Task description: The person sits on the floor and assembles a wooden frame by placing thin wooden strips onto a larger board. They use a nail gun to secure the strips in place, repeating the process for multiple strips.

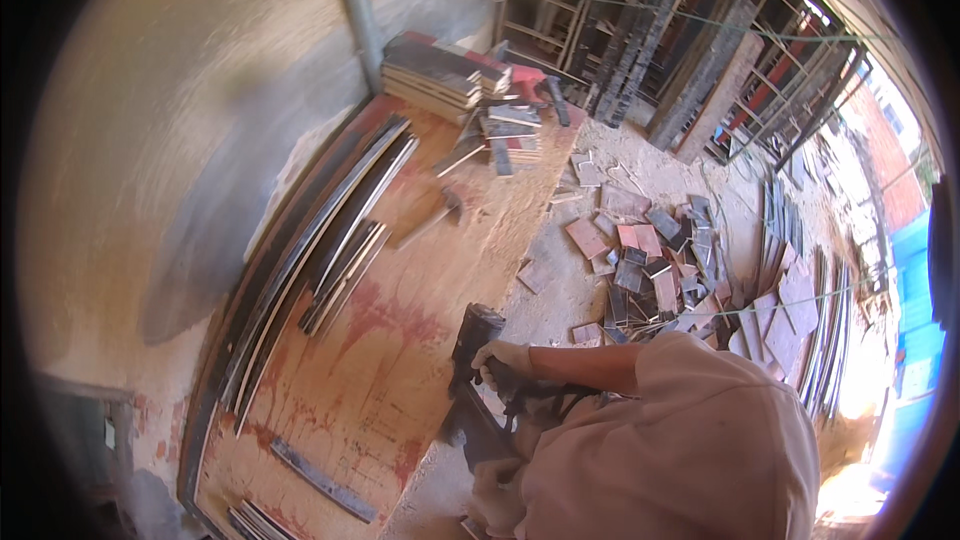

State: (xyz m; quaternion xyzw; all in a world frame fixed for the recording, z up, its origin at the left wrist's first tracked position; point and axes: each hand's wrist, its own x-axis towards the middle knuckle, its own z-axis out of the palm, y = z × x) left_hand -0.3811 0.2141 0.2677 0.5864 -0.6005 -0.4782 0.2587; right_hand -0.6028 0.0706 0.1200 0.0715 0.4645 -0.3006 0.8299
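Note:
My right hand (pixel 503 362), in a pale glove, is closed around the grip of a black power tool (pixel 478 332). The tool is upright beside the long edge of a plywood-topped bench (pixel 385 380); its exact kind cannot be made out. Dark parts and a cable-like strap show below my wrist. My left hand does not show. On the bench, beyond the tool, lies a hammer (pixel 428 223) with a wooden handle and dark head. Long dark-faced wood strips (pixel 345 230) lie along the wall side, and a single grey strip (pixel 325 480) rests nearer to me.
Stacked dark-faced boards (pixel 430 75) and short offcuts (pixel 512 125) sit at the bench's far end, beside another black tool (pixel 556 100). A scrap pile (pixel 650 260) covers the floor to the right. Tall planks (pixel 700 70) lean at the back; a pipe (pixel 357 15) runs down the left wall.

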